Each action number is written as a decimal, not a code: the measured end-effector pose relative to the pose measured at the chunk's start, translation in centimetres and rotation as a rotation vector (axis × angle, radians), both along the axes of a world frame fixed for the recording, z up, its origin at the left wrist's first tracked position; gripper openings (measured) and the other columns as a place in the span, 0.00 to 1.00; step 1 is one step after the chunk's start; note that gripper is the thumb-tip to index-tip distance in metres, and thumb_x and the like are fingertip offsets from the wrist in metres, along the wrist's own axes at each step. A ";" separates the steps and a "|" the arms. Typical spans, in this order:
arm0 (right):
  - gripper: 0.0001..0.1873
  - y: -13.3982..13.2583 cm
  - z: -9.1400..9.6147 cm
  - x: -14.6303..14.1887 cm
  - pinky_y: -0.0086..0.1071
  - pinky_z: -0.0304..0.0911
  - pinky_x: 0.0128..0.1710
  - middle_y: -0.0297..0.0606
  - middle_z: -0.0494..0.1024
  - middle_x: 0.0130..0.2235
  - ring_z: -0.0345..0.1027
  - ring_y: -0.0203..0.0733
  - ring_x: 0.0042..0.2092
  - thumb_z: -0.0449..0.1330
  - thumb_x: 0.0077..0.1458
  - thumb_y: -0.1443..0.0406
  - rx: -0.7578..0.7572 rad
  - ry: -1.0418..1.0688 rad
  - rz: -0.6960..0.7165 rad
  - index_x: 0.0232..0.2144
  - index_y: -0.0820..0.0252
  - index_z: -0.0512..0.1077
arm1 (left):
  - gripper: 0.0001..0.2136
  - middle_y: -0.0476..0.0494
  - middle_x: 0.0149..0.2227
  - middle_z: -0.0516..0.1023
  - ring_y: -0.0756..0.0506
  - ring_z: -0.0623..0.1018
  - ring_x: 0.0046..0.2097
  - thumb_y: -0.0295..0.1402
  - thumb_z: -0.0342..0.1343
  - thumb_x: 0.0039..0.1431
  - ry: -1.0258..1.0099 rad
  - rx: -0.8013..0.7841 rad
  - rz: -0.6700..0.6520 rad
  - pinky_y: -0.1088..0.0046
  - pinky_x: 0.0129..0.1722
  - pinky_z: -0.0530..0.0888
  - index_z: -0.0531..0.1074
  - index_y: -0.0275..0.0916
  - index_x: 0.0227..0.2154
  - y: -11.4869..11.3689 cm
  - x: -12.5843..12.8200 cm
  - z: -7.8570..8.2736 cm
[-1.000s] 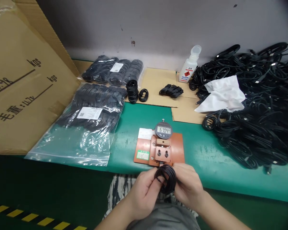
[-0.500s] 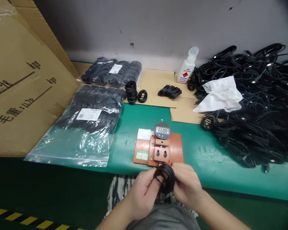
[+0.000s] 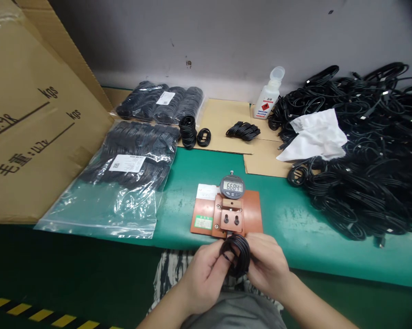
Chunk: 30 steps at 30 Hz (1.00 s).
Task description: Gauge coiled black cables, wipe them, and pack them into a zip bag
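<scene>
A coiled black cable (image 3: pixel 240 256) is held between my two hands at the near edge of the green mat. My left hand (image 3: pixel 208 269) grips the coil from the left, its thumb reaching into the loop. From the right, my right hand (image 3: pixel 268 260) is closed on the same coil; its fingertips are partly hidden. The coil's far end meets the front of an orange-brown measuring fixture (image 3: pixel 252 212), and the contact itself is covered. On top of the fixture, a round digital dial gauge (image 3: pixel 232 187) reads about 6.684.
Bags of coiled cables (image 3: pixel 140 141) lie left, beside a large cardboard box (image 3: pixel 38 137). Loose coils (image 3: pixel 187 131) and a cable bundle (image 3: pixel 243 131) rest on cardboard. A white bottle (image 3: pixel 266 100) stands behind. A big heap of black cables (image 3: pixel 356 192) with a white cloth (image 3: pixel 317 136) covers the right.
The gauge reading has dropped slightly, from about 6.688 to 6.684. Both hands and the cable coil stay in place.
</scene>
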State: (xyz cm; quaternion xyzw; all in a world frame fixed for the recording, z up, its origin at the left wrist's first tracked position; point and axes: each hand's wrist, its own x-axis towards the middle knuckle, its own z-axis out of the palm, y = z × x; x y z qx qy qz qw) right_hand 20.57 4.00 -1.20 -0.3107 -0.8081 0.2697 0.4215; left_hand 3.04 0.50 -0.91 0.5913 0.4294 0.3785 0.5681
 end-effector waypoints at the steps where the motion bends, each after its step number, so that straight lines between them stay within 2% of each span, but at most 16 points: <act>1: 0.12 0.0 0.0 0.0 0.32 0.47 0.24 0.31 0.65 0.21 0.53 0.36 0.23 0.51 0.61 0.76 0.001 0.003 0.000 0.29 0.57 0.67 | 0.16 0.46 0.30 0.70 0.46 0.69 0.32 0.39 0.42 0.73 0.000 0.000 -0.003 0.72 0.33 0.65 0.68 0.37 0.32 0.0 0.0 0.0; 23: 0.13 0.0 0.0 -0.1 0.32 0.48 0.24 0.32 0.66 0.21 0.55 0.36 0.22 0.51 0.61 0.75 -0.004 0.018 -0.010 0.28 0.57 0.67 | 0.17 0.45 0.31 0.72 0.46 0.70 0.33 0.40 0.42 0.73 0.003 0.003 0.012 0.72 0.34 0.67 0.69 0.36 0.33 -0.1 0.1 -0.1; 27: 0.12 -0.1 -0.1 0.0 0.32 0.47 0.24 0.31 0.65 0.21 0.54 0.36 0.22 0.52 0.61 0.75 0.008 0.027 -0.001 0.28 0.57 0.66 | 0.17 0.44 0.33 0.73 0.45 0.70 0.35 0.40 0.42 0.73 -0.016 -0.005 0.008 0.71 0.36 0.67 0.70 0.36 0.34 -0.1 0.1 0.0; 30: 0.13 -0.2 -0.4 0.2 0.34 0.46 0.24 0.31 0.63 0.21 0.52 0.37 0.22 0.50 0.62 0.74 0.042 0.027 0.033 0.28 0.57 0.65 | 0.18 0.45 0.31 0.70 0.46 0.68 0.33 0.42 0.42 0.73 -0.003 -0.010 -0.025 0.72 0.34 0.66 0.68 0.36 0.31 -0.3 0.0 0.3</act>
